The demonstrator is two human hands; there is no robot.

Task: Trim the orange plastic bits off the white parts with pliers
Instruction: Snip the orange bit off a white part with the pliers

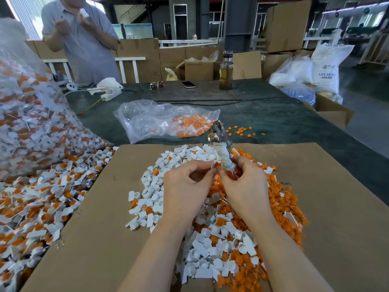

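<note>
Pliers (223, 150): upright, red handles gripped in right hand (242, 182), metal head uppermost.
White part (213, 164): pinched in left hand (185, 184) fingers, beside the pliers, above the pile (210, 239) on cardboard (105, 228).
Bag (160, 121): on desk (294, 123) behind.

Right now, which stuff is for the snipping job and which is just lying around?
For the job:
red-handled metal pliers
small white plastic part
pile of white and orange plastic pieces
flat brown cardboard sheet

Lying about:
sunglasses
white-cased smartphone
glass bottle
white power strip
</note>
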